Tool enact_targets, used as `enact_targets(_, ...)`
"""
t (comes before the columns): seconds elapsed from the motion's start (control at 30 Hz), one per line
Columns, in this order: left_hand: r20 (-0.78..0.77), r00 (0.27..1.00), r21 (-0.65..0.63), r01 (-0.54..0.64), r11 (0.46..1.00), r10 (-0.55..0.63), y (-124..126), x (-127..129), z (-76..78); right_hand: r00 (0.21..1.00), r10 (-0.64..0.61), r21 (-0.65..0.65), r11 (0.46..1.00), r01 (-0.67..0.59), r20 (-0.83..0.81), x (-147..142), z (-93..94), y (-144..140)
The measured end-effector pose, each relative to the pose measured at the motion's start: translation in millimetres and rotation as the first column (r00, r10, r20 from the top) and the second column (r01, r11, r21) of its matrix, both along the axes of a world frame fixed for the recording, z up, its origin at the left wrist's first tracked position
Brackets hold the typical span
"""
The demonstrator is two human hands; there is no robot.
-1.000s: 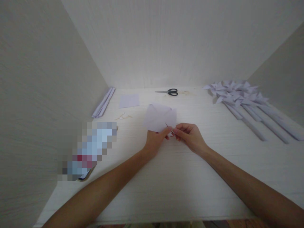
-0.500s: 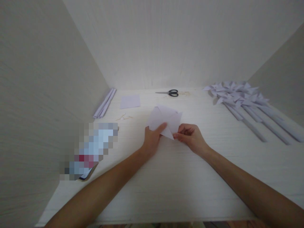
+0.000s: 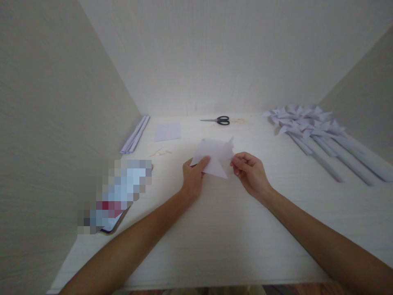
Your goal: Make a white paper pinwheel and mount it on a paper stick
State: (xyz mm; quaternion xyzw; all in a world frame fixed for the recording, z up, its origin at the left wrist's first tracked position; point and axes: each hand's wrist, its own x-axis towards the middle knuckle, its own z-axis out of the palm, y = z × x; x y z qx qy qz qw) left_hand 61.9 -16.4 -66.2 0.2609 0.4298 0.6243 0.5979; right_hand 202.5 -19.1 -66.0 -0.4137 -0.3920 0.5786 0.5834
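- Holds a paper sheet [image 3: 211, 148] between the 2 hands, over the middle of the bench [image 3: 221, 237].
- Pinches the sheet's left side in the left hand [image 3: 194, 175], thumb laid on top, fingers mostly hidden underneath.
- Bunches the fingertips of the right hand [image 3: 250, 170] together at the sheet's right edge; cannot tell whether any paper is caught between them.
- Shows 1 pointed corner of the sheet in the gap between the hands, aimed toward the near side, and 1 raised corner just beyond the right fingertips.
- Has a paper square [image 3: 167, 132] lying flat beyond the left hand, with small scraps [image 3: 161, 152] on its near side.
- Has scissors [image 3: 223, 120] beyond the sheet, tips pointing left, pale bits [image 3: 241, 121] just beside the black handles.
- Has paper rolls [image 3: 135, 135] along the left wall [image 3: 73, 106] and a phone [image 3: 115, 224], largely pixelated, near the left forearm.
- Has paper pinwheels [image 3: 303, 121] piled at the far right, sticks slanting nearer, well apart from the right hand.
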Motion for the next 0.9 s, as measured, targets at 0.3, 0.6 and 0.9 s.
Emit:
enact_targets(0.3,-0.323,0.925,0.056,0.228,0.972,-0.199,-3.9,1.3,-5.8,0.970,-0.152,-0.024,0.988,0.150,-0.188,3.5,0.5,5.7)
enact_targets(0.6,-0.364,0.929,0.094,0.112,0.989,-0.071,-7.8,4.4,0.1,0.990,-0.120,0.008,0.993,0.121,-0.075,1.4,-0.5,2.8)
enact_targets(0.9,-0.229,0.973,0.124,0.022,0.992,0.007,-5.8,6.6,-3.0,0.921,0.166,0.141,0.963,-0.228,0.353,-2.4,-2.3,-9.5)
